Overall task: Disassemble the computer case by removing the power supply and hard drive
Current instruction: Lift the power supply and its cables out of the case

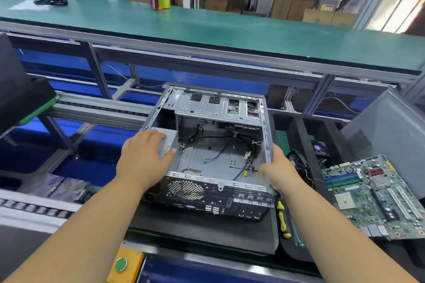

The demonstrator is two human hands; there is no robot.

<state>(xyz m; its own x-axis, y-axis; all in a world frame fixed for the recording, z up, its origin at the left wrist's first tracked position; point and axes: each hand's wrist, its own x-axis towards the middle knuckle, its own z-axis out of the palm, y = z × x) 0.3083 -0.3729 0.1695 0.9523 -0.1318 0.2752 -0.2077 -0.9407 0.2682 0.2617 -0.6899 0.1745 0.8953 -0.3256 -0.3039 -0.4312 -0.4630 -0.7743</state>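
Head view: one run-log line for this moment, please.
left hand: grips power supply | right hand: holds case wall | motherboard: out, right

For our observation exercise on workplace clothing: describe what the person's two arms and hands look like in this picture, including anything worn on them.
Both forearms are bare up to the picture's lower edge; no sleeve shows. The left hand and the right hand wear no gloves. No watch, ring, wrist strap or marking is visible on either.

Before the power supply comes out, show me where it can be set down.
Bare room: the black mat strip in front of the computer case, and the green bench beyond. Crowded: right of the case, with screwdriver and motherboard. The left hand grips the power supply.
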